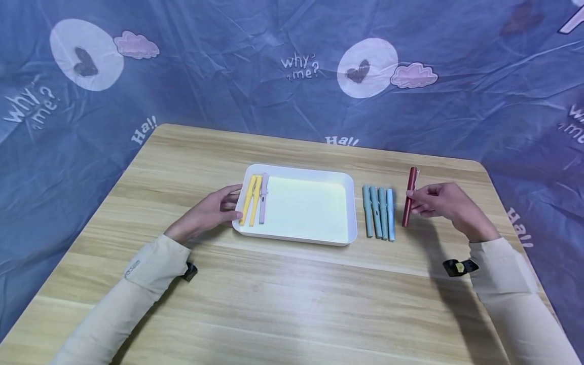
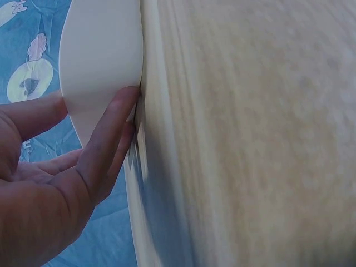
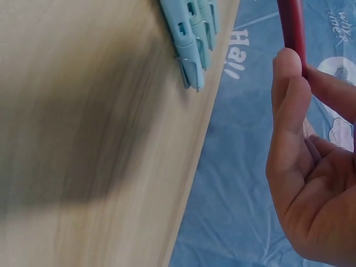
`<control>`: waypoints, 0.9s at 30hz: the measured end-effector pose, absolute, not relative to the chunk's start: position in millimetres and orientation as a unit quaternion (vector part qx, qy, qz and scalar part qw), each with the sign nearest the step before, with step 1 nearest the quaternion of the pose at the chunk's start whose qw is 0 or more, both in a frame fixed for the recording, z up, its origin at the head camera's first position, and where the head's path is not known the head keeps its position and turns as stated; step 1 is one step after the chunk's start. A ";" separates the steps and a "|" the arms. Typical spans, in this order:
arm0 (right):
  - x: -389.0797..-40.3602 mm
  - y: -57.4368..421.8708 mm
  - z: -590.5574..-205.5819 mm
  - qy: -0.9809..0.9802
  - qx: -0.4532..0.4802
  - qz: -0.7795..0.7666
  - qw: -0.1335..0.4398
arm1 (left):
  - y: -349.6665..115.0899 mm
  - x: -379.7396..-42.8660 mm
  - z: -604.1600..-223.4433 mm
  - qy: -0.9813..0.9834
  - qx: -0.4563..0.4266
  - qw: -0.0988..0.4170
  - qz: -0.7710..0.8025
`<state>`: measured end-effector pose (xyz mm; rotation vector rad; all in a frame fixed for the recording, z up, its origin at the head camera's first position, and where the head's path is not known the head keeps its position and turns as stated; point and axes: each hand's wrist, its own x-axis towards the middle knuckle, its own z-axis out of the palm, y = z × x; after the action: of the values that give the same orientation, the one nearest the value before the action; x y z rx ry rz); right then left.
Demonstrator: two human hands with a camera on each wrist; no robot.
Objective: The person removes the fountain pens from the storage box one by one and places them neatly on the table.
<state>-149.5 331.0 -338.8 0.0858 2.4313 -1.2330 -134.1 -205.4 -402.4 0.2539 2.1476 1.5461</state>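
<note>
A dark red pen (image 1: 410,196) stands nearly lengthwise in the head view, pinched by my right hand (image 1: 444,203) between thumb and fingertips. In the right wrist view the red pen (image 3: 293,28) rises from the fingertips, its upper part cut off by the frame. My left hand (image 1: 210,210) holds the white tray (image 1: 296,239) at its left end, thumb at the rim and fingers against the outer wall (image 2: 103,61). Inside the tray, at its left, lie two yellow pens (image 1: 248,200) and a pale purple pen (image 1: 263,198) side by side.
Between the tray and my right hand, several teal pens (image 1: 375,213) and a lighter blue pen (image 1: 390,215) lie in a row on the wooden table (image 1: 274,304). A blue printed cloth (image 1: 228,76) hangs behind the table's far edge.
</note>
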 end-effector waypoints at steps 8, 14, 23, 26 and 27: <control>-150.9 335.1 -347.6 0.875 0.032 -0.424 0.229 | -205.5 -133.8 -402.4 0.786 0.090 0.241 0.562; -151.5 336.9 -352.7 0.875 0.025 -0.418 0.243 | -205.0 -134.4 -401.5 0.786 0.090 0.240 0.563; -152.9 340.3 -364.7 0.863 0.032 -0.416 0.286 | -203.6 -133.8 -401.3 0.796 0.083 0.237 0.551; -153.1 340.1 -369.2 0.858 0.034 -0.422 0.290 | -203.8 -133.5 -400.9 0.797 0.080 0.238 0.550; -153.0 340.0 -370.7 0.858 0.034 -0.422 0.292 | -203.7 -133.5 -401.1 0.797 0.077 0.239 0.550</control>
<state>-153.0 340.0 -370.7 0.0917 2.2854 -1.1247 -133.5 -203.7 -401.1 0.2097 2.1817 1.5062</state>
